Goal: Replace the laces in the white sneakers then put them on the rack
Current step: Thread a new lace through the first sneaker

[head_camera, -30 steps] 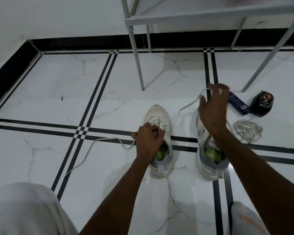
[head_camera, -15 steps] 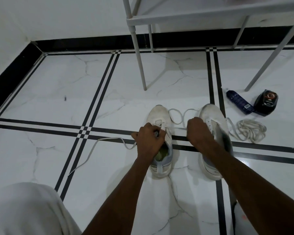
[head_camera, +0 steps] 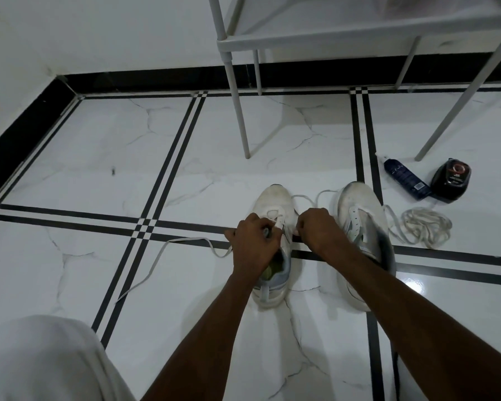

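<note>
White marble floor [head_camera: 104, 157] with black stripes | rack [head_camera: 359, 33] up by the wall | both sneakers on the floor, left sneaker [head_camera: 275, 204] between the hands | left hand [head_camera: 253, 241] pinching lace [head_camera: 162, 256] at the eyelets | right hand [head_camera: 320, 227] curled, pinching its other end | right sneaker [head_camera: 359, 215] unlaced | old lace pile [head_camera: 425, 227], spray bottle [head_camera: 405, 179] nearby

Lace coil [head_camera: 425, 227] right of sneakers [head_camera: 359, 224]; rack [head_camera: 359, 33] behind.
</note>
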Available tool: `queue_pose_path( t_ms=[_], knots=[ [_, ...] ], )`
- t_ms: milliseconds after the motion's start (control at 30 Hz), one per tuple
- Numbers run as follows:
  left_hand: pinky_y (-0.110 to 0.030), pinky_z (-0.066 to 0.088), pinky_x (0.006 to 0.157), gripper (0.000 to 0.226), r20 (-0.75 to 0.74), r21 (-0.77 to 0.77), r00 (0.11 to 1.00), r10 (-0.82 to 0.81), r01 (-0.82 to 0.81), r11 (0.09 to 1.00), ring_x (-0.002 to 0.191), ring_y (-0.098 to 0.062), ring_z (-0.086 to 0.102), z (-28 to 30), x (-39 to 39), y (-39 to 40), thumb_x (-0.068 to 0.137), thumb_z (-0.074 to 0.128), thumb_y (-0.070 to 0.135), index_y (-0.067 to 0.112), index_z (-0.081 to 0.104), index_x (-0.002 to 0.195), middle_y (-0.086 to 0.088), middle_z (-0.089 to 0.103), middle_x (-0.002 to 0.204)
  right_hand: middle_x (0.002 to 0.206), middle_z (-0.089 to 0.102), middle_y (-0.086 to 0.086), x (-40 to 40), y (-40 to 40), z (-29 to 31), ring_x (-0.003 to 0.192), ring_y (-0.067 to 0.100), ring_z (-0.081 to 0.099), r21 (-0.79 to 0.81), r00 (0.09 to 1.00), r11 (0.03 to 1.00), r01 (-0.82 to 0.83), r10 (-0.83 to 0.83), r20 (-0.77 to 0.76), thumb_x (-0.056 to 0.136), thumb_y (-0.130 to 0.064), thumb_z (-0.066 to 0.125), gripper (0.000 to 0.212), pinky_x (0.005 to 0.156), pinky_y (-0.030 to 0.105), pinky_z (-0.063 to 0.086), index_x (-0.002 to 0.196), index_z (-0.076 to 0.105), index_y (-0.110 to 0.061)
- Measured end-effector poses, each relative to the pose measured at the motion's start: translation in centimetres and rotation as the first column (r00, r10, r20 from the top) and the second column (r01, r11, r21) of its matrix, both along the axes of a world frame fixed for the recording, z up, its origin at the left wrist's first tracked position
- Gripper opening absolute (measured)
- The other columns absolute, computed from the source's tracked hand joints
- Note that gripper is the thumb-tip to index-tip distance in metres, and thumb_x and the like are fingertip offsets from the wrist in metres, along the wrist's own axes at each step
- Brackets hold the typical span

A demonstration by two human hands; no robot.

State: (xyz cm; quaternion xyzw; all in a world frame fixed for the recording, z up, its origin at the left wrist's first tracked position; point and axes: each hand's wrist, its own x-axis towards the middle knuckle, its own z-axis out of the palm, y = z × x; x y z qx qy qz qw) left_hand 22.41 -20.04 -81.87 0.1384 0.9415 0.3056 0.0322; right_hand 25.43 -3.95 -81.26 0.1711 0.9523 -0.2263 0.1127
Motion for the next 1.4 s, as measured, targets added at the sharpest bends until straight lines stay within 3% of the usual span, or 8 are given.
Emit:
queue_pose_path(
  t_ms=[433,633,733,833,1000,1167,1267,1400],
  knots=[
    [-0.038,0.051,0.099,0.039,0.222,0.356,0.872,-0.436,0.344,0.869,0.11,-0.01,0.064,4.5,-4.1,2.7,0.084,0.077,0.044,0.022,0.071,0.116,0.007,0.071,0.112,0.074,0.075,0.0,-0.5,3.5,7.5,0.054,-0.002,0.056,-0.673,0.942,0.727,0.134,-0.305,-0.142,0.095,-0.039,0.064,0.029,0.049,0.012,0.041,0.094,0.067,-0.011],
    [-0.042,0.049,0.098,0.022,0.149,0.122,0.98,0.129,-0.147,0.981,0.107,-0.017,0.067,4.3,-6.7,1.4,0.089,0.07,0.034,0.034,0.072,0.11,0.011,0.075,0.107,0.078,0.076,0.0,-0.6,5.5,8.2,0.057,0.005,0.053,-0.628,0.962,0.773,0.088,-0.23,-0.149,0.093,-0.035,0.068,0.027,0.066,0.025,0.045,0.086,0.071,-0.008],
    [-0.036,0.041,0.109,0.068,0.174,0.258,0.958,-0.228,0.179,0.95,0.128,-0.012,0.054,4.8,-7.1,1.5,0.079,0.084,0.039,0.027,0.057,0.139,0.004,0.062,0.138,0.077,0.075,0.002,-0.9,5.6,8.1,0.068,0.011,0.061,-0.627,0.968,0.776,0.067,-0.203,-0.147,0.092,-0.034,0.069,0.026,0.073,0.029,0.048,0.086,0.071,-0.009],
    [-0.04,0.05,0.102,0.033,0.197,0.344,0.877,-0.439,0.357,0.868,0.111,-0.002,0.065,6.0,-6.5,3.0,0.084,0.08,0.039,0.03,0.075,0.115,0.014,0.074,0.114,0.076,0.075,0.002,-1.5,5.1,8.0,0.067,0.007,0.063,-0.631,0.974,0.775,0.037,-0.168,-0.15,0.092,-0.034,0.069,0.025,0.07,0.026,0.047,0.086,0.071,-0.01],
    [-0.05,0.041,0.097,0.004,0.077,0.134,0.96,-0.27,0.258,0.957,0.092,0.003,0.066,5.9,-7.1,3.1,0.084,0.071,0.037,0.035,0.073,0.082,0.025,0.072,0.082,0.077,0.076,0.004,-1.7,5.1,7.8,0.063,0.001,0.059,-0.641,0.977,0.767,0.028,-0.157,-0.144,0.091,-0.034,0.071,0.026,0.069,0.022,0.045,0.086,0.071,-0.009],
    [-0.039,0.036,0.087,0.02,-0.029,0.036,0.931,0.364,-0.363,0.931,0.11,-0.023,0.062,5.3,-9.3,-0.3,0.084,0.072,0.033,0.029,0.07,0.103,0.009,0.071,0.106,0.079,0.076,0.004,-1.3,5.8,7.8,0.065,0.004,0.061,-0.644,0.97,0.763,0.056,-0.195,-0.148,0.09,-0.033,0.072,0.028,0.068,0.019,0.047,0.088,0.071,-0.005],
    [-0.047,0.044,0.102,0.071,0.065,0.19,0.997,-0.037,0.024,0.981,0.121,-0.024,0.054,5.1,-8.9,-0.3,0.067,0.085,0.046,0.026,0.06,0.131,0.0,0.061,0.126,0.077,0.076,0.003,-1.6,5.3,7.9,0.067,0.007,0.061,-0.644,0.967,0.763,0.055,-0.201,-0.156,0.09,-0.034,0.072,0.029,0.07,0.023,0.048,0.087,0.072,-0.006],
    [-0.048,0.049,0.098,0.024,0.136,0.23,0.918,-0.372,0.336,0.914,0.106,-0.011,0.066,5.5,-7.0,2.9,0.077,0.084,0.041,0.029,0.077,0.097,0.01,0.073,0.107,0.075,0.076,0.002,-2.3,4.5,7.6,0.075,0.012,0.069,-0.622,0.967,0.781,0.048,-0.193,-0.168,0.088,-0.036,0.073,0.027,0.08,0.031,0.053,0.085,0.073,-0.009]
  ],
)
